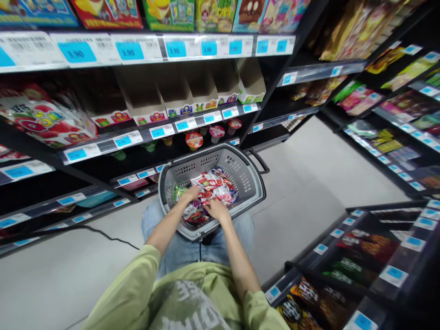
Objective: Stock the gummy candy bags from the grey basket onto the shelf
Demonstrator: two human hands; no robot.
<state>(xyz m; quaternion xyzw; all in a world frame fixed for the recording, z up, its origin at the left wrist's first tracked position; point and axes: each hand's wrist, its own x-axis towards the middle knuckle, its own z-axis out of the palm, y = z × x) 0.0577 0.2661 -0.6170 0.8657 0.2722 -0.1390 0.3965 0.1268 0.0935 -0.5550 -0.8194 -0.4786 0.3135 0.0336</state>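
A grey plastic shopping basket (252,178) with a black handle rests on my lap, with small wrapped candy packets (220,181) heaped in its bottom. Both hands reach down inside it. My left hand (193,193) is closed, its fingertips on a red-and-white packet (205,200) near the middle of the heap. From the other side, my right hand (216,209) pinches the same packet. Its fingertips are partly hidden among the wrappers. Green packets (178,192) lie left of my left hand, and red and purple ones sit below, between my wrists.
Ahead stands a black shelf with open display boxes (175,98), jelly cups (194,140) and a large red-and-white bag (48,117). More snack shelves (388,137) line the right side. A low rack (343,270) is close on my right. A black cord (110,237) hangs at left.
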